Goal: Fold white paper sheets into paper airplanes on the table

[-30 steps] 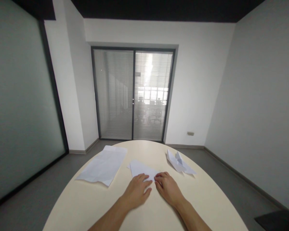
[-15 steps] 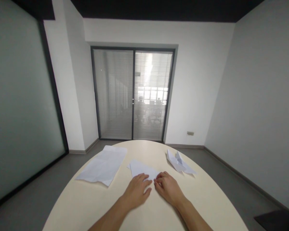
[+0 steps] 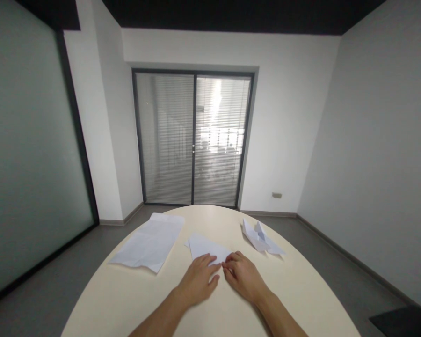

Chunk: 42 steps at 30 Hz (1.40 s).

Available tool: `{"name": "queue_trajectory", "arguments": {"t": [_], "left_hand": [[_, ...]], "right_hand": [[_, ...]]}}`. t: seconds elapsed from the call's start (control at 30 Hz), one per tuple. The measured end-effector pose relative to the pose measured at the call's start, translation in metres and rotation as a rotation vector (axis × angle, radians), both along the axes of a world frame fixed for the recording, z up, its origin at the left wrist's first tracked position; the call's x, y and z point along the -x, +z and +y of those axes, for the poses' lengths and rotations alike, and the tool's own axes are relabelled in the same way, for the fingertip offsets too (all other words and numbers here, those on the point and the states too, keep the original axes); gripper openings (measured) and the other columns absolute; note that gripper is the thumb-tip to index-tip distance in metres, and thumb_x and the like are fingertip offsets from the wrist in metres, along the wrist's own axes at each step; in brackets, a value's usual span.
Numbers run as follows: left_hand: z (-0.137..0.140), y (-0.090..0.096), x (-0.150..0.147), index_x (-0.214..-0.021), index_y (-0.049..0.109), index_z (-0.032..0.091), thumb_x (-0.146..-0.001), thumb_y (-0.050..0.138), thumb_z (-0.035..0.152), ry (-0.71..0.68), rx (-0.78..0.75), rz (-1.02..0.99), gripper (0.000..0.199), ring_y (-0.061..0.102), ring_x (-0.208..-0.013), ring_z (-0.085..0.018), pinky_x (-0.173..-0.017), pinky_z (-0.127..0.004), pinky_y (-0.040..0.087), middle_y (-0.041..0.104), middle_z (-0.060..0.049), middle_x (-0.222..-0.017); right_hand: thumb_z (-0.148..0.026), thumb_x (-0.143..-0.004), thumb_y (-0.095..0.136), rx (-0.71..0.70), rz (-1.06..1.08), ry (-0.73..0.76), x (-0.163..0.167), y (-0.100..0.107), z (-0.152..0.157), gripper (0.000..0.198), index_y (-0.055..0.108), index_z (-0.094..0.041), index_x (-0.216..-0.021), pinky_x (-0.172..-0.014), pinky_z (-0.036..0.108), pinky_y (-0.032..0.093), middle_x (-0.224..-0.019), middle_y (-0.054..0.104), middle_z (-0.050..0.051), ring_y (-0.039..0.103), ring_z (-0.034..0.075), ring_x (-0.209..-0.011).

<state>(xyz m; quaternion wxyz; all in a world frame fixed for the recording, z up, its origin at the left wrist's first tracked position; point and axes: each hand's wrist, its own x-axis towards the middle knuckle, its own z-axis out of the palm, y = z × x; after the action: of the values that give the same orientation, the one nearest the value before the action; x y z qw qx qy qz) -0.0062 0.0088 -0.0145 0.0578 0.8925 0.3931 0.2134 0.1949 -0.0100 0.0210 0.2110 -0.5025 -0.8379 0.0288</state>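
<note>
A folded sheet of white paper (image 3: 206,245) lies flat on the table in front of me, with a small corner sticking out at its left. Across its near edge rests my left hand (image 3: 200,277), fingers stretched out and thumb apart, pressing on the paper. My right hand (image 3: 243,275) has its fingers curled together at the paper's right corner, pinching it. The fingertips of both hands nearly meet, and they hide the near edge of the fold.
On the left of the round cream table (image 3: 126,299) lies a stack of white paper sheets (image 3: 149,241) with a raised near edge. A folded paper boat (image 3: 261,236) stands at the right, close to the table's rim. Beyond is a glass door (image 3: 192,140) with blinds.
My right hand has shifted very slightly left along the paper's corner. The left hand and the papers stay almost the same.
</note>
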Motion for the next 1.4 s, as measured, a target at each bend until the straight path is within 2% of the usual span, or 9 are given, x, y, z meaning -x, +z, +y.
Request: {"name": "queue_trajectory", "arguments": {"t": [0.3, 0.47, 0.57, 0.63, 0.73, 0.9, 1.03, 1.17, 1.4], "left_hand": [[0.006, -0.016, 0.000, -0.133, 0.055, 0.025, -0.098, 0.043, 0.039, 0.186, -0.007, 0.002, 0.040, 0.038, -0.137, -0.032, -0.115, -0.055, 0.026, 0.051, -0.007, -0.144], [0.007, -0.014, 0.000, -0.129, 0.058, 0.025, -0.097, 0.046, 0.034, 0.067, -0.043, -0.021, 0.035, 0.047, -0.129, -0.027, -0.114, -0.048, 0.030, 0.055, -0.006, -0.139], [0.006, -0.008, 0.001, -0.129, 0.057, 0.025, -0.097, 0.048, 0.031, -0.005, -0.037, -0.027, 0.034, 0.048, -0.126, -0.024, -0.112, -0.044, 0.032, 0.056, -0.006, -0.139], [0.004, -0.003, 0.001, -0.132, 0.055, 0.028, -0.097, 0.047, 0.030, -0.037, -0.021, -0.015, 0.036, 0.048, -0.127, -0.024, -0.114, -0.048, 0.028, 0.056, -0.004, -0.139], [-0.001, 0.005, 0.002, -0.132, 0.054, 0.032, -0.098, 0.046, 0.027, -0.072, 0.003, -0.008, 0.036, 0.048, -0.126, -0.024, -0.115, -0.052, 0.025, 0.056, -0.002, -0.139], [-0.004, 0.012, 0.000, -0.130, 0.057, 0.026, -0.094, 0.049, 0.022, -0.111, 0.012, -0.058, 0.037, 0.048, -0.125, -0.021, -0.111, -0.038, 0.035, 0.057, -0.004, -0.137], [-0.001, 0.000, -0.002, -0.128, 0.058, 0.026, -0.092, 0.052, 0.029, 0.045, 0.005, -0.044, 0.037, 0.041, -0.133, -0.027, -0.117, -0.049, 0.026, 0.055, -0.004, -0.139], [0.003, -0.013, -0.003, -0.133, 0.056, 0.021, -0.093, 0.050, 0.037, 0.267, 0.013, -0.020, 0.043, 0.034, -0.139, -0.035, -0.116, -0.058, 0.021, 0.050, -0.010, -0.145], [0.007, -0.015, -0.001, -0.126, 0.061, 0.023, -0.091, 0.053, 0.032, 0.129, -0.058, -0.053, 0.036, 0.049, -0.124, -0.027, -0.112, -0.047, 0.033, 0.058, -0.007, -0.136]], "right_hand": [[-0.025, -0.093, 0.042, -0.028, -0.108, -0.175, -0.004, -0.010, 0.011, 0.034, 0.074, -0.021, -0.082, -0.089, 0.027, 0.042, -0.094, 0.072, 0.007, 0.059, 0.021, -0.098], [-0.031, -0.097, 0.038, -0.052, -0.111, -0.265, -0.007, -0.018, 0.015, 0.038, 0.073, -0.019, -0.086, -0.092, 0.030, 0.043, -0.098, 0.073, 0.009, 0.060, 0.023, -0.102], [-0.036, -0.096, 0.042, -0.039, -0.100, -0.282, -0.007, -0.020, 0.014, 0.034, 0.072, -0.020, -0.093, -0.096, 0.031, 0.043, -0.111, 0.072, 0.009, 0.059, 0.024, -0.111], [-0.039, -0.095, 0.046, -0.025, -0.090, -0.285, -0.006, -0.020, 0.013, 0.033, 0.071, -0.019, -0.100, -0.101, 0.033, 0.042, -0.122, 0.069, 0.010, 0.057, 0.025, -0.120], [-0.043, -0.094, 0.047, -0.010, -0.066, -0.228, -0.004, -0.018, 0.010, 0.036, 0.070, -0.019, -0.107, -0.108, 0.033, 0.038, -0.129, 0.065, 0.011, 0.053, 0.024, -0.127], [-0.046, -0.091, 0.050, 0.001, -0.039, -0.124, -0.003, -0.016, 0.007, 0.049, 0.061, -0.016, -0.128, -0.114, 0.034, 0.034, -0.138, 0.059, 0.013, 0.049, 0.024, -0.133], [-0.051, -0.087, 0.055, 0.015, -0.062, -0.178, -0.005, -0.022, 0.010, 0.060, 0.057, -0.012, -0.133, -0.113, 0.039, 0.036, -0.141, 0.055, 0.016, 0.046, 0.029, -0.135], [-0.050, -0.088, 0.054, 0.002, -0.065, -0.212, -0.008, -0.027, 0.013, 0.054, 0.062, -0.013, -0.127, -0.113, 0.039, 0.036, -0.139, 0.057, 0.016, 0.048, 0.029, -0.134], [-0.038, -0.093, 0.044, 0.033, -0.112, -0.384, -0.010, -0.030, 0.018, 0.047, 0.062, -0.011, -0.126, -0.110, 0.040, 0.038, -0.139, 0.057, 0.016, 0.048, 0.031, -0.133]]}}
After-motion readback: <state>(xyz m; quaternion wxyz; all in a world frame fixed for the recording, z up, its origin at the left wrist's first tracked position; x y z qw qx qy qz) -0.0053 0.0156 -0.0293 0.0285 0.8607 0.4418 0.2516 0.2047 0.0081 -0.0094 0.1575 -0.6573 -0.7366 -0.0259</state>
